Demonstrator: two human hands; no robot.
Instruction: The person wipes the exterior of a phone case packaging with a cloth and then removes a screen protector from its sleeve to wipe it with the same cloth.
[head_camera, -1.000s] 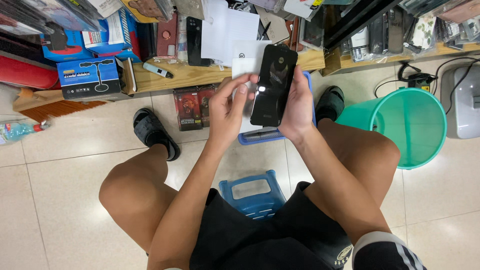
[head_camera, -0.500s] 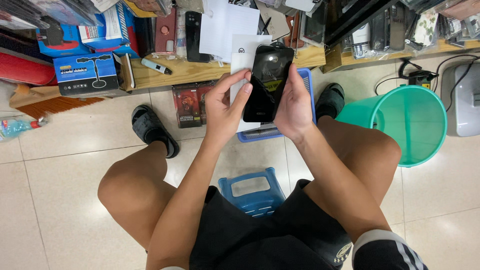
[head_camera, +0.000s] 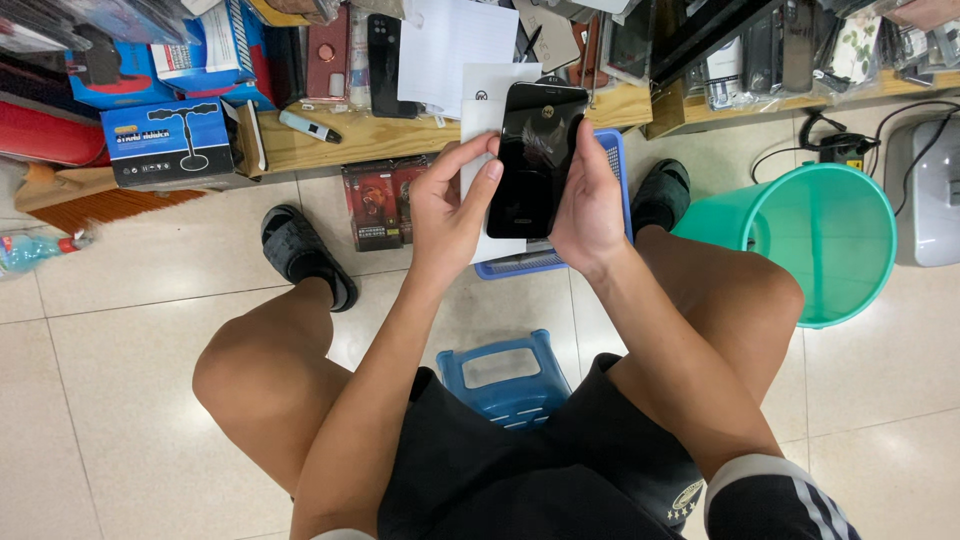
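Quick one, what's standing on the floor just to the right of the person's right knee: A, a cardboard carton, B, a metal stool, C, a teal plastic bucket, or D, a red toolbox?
C: a teal plastic bucket stands on the tiled floor beside the right knee, while both hands, left hand and right hand, hold a black phone above a blue basket.

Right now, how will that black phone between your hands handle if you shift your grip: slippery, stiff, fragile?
Probably slippery: the black phone has a glossy, reflective face. Likely stiff, since it stays flat though the left hand and right hand grip only its edges. Possibly fragile: it is held above hard floor tiles.
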